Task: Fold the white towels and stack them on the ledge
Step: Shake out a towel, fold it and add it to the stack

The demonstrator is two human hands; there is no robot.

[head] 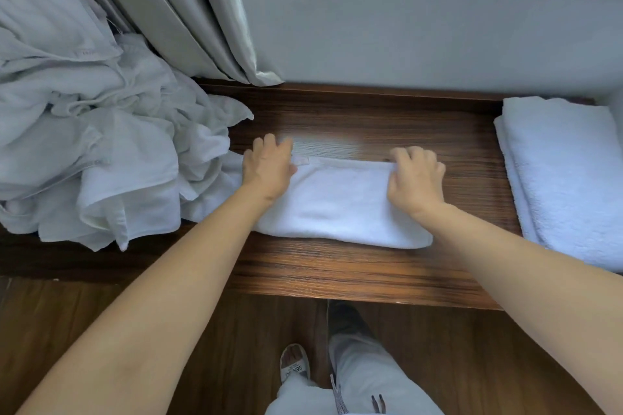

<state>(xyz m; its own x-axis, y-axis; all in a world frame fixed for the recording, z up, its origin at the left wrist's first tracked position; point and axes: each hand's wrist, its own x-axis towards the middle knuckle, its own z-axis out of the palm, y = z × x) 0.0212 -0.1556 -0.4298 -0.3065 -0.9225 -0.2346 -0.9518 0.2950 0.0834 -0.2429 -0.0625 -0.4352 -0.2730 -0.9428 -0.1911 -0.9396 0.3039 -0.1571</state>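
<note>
At the far left a heap (pixel 91 131) of crumpled white towels covers the left end of the dark wooden ledge (pixel 354 266) and spills toward its near edge, with one corner reaching right along the far side. Behind the heap, grey curtains (pixel 188 10) hang in folds down to the ledge's far left edge, and a pale wall (pixel 421 37) runs along the far side to the right. In the middle of the ledge lies a folded towel (pixel 337 205), a long white band set slightly askew, its left end touching the heap and its right end near the ledge's middle right. The left hand (pixel 268 167) rests on the towel's far left corner, beside a small label; its fingers curl at that far edge, but whether they pinch the cloth or only press it cannot be told. The right hand (pixel 416 178) sits on the far right corner, fingers bent and close together, the tips gripping the towel's far edge. Both bare forearms reach in from the near side. At the right end of the ledge, well apart from the hands, sits a stack (pixel 566 175) of folded white towels against the wall. Near the bottom, over a wooden floor (pixel 101 330), show pale trousers (pixel 364 377) and a white shoe (pixel 295 362).
</note>
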